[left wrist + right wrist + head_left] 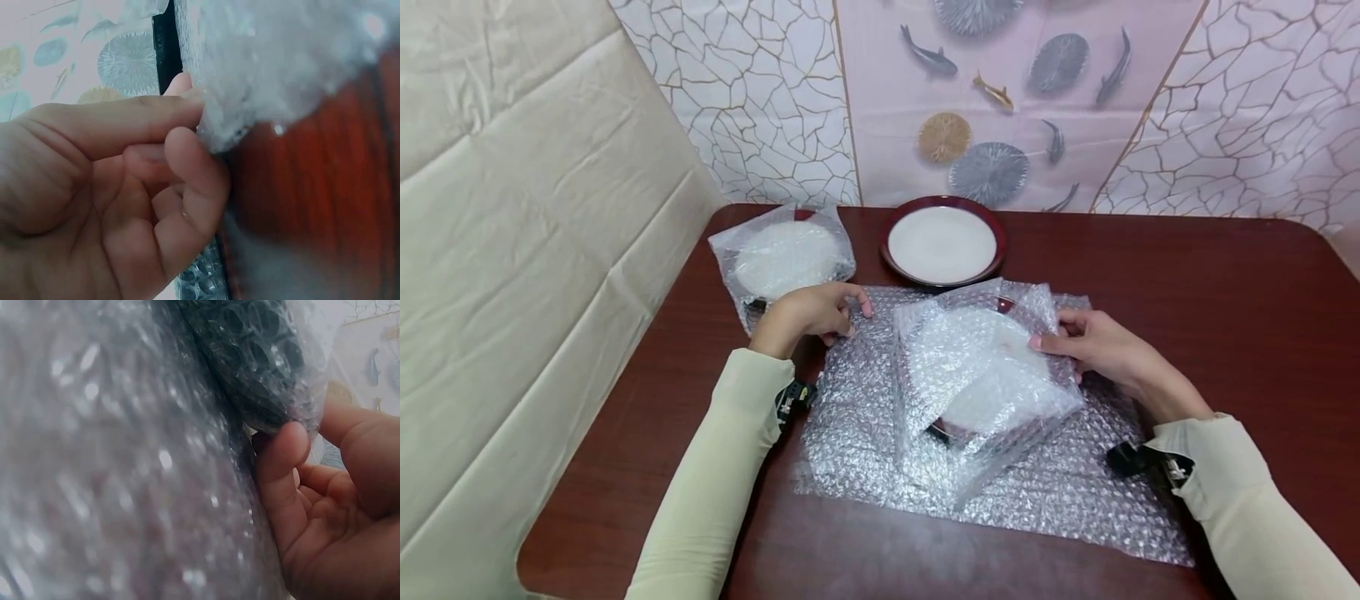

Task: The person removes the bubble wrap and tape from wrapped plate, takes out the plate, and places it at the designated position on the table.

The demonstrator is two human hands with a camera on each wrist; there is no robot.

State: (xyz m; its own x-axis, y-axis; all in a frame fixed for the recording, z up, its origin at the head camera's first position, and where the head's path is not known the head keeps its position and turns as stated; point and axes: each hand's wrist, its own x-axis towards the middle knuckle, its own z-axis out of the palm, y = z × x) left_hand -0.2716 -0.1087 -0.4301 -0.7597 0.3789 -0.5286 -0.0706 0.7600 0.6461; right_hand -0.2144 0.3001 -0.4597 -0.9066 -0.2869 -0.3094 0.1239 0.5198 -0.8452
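Your pale sleeves lie nearest the camera; beyond them, your right hand pinches the right edge of the wrapped plate over the bubble-wrap sheet, while your left hand sits partly curled at the sheet's left edge, its grip impossible to confirm. Caution: your one-sided hold on slick film could let the plate slip and chip, and tugging the sheet could jolt the bare plate just behind. No brand, label or writing is legible.
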